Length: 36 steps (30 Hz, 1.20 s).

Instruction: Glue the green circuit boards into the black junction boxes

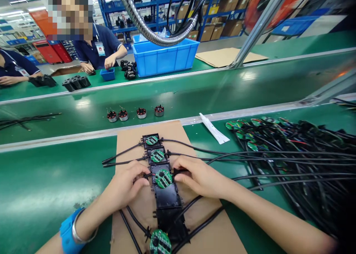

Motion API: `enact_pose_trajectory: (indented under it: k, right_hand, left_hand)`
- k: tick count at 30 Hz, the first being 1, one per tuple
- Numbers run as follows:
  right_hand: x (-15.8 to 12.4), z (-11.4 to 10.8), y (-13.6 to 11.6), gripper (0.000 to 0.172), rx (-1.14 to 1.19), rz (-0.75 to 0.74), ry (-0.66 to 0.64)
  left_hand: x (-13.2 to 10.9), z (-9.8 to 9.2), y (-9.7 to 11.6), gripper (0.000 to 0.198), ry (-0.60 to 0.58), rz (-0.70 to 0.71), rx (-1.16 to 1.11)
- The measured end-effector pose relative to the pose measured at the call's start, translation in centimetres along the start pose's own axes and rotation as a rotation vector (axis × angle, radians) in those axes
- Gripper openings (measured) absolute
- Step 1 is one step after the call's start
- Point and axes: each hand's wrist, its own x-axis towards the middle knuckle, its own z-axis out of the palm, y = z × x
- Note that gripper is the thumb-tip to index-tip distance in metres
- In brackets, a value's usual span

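My left hand point(126, 183) pinches the short black cable on the left side of a round green circuit board point(163, 178). On the board's other side my right hand point(201, 177) is closed on the longer black cable. This board lies over a black plastic housing point(167, 195) in a column of such housings. Farther up the column, a second round board point(157, 156) and a third board point(152, 140) sit in their housings, with cables leaving both sides. Nearest me, another green board point(160, 242) lies at the column's lower end. Cardboard point(207, 230) lies under them.
A large heap of black cables with green boards point(294, 150) covers the right of the bench. A white tube point(214, 128) lies beyond the cardboard. Several small motor cores point(141, 113) stand on the green strip. Across it are a blue bin point(167, 57) and co-workers.
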Motion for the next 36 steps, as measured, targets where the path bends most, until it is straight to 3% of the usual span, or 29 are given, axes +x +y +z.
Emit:
enact_pose_trajectory:
  k: [6, 10, 13, 17, 20, 22, 25, 28, 32, 34, 36]
  right_hand:
    - [0.6, 2.1, 1.7, 0.013, -0.305, -0.034, 0.091]
    - [0.0, 1.3, 0.2, 0.018, -0.415, -0.056, 0.152]
    - [-1.4, 1.4, -2.7, 0.021, -0.325, -0.112, 0.155]
    - [-3.4, 4.0, -6.7, 0.027, -0.176, -0.144, 0.007]
    - [-4.2, 6.6, -8.0, 0.027, -0.165, -0.112, -0.035]
    - [-4.5, 8.0, -8.1, 0.019, -0.169, -0.112, -0.037]
    - [-5.0, 9.0, -8.0, 0.010, -0.229, -0.208, -0.032]
    - [-5.1, 7.4, -8.1, 0.013, -0.222, -0.245, -0.040]
    - [-4.5, 2.4, -6.8, 0.029, -0.011, -0.025, -0.032]
    - [-4.0, 0.5, -5.1, 0.016, 0.000, 0.027, -0.013]
    - [-3.8, 0.0, -3.3, 0.008, -0.067, 0.034, -0.008]
  left_hand:
    - [0.3, 2.2, -1.2, 0.017, 0.074, -0.012, 0.249]
    - [-0.8, 1.1, -0.8, 0.026, 0.078, 0.002, 0.221]
    - [-2.5, -0.4, 0.1, 0.012, -0.057, 0.116, 0.098]
    - [-4.6, -1.0, 1.1, 0.016, -0.305, 0.203, 0.019]
    - [-5.3, 0.0, 1.1, 0.003, -0.308, 0.226, 0.066]
    - [-5.4, 0.7, 0.8, 0.008, -0.301, 0.254, 0.091]
    - [-5.6, 1.0, 0.6, 0.007, -0.299, 0.277, 0.127]
    - [-5.8, 0.5, 0.7, 0.010, -0.271, 0.297, 0.112]
    - [-5.6, 0.2, 0.9, 0.017, -0.053, 0.251, 0.091]
    - [-5.2, 0.6, 0.9, 0.018, 0.053, 0.215, 0.134]
    - [-4.7, 1.2, 0.9, 0.019, 0.081, 0.192, 0.201]
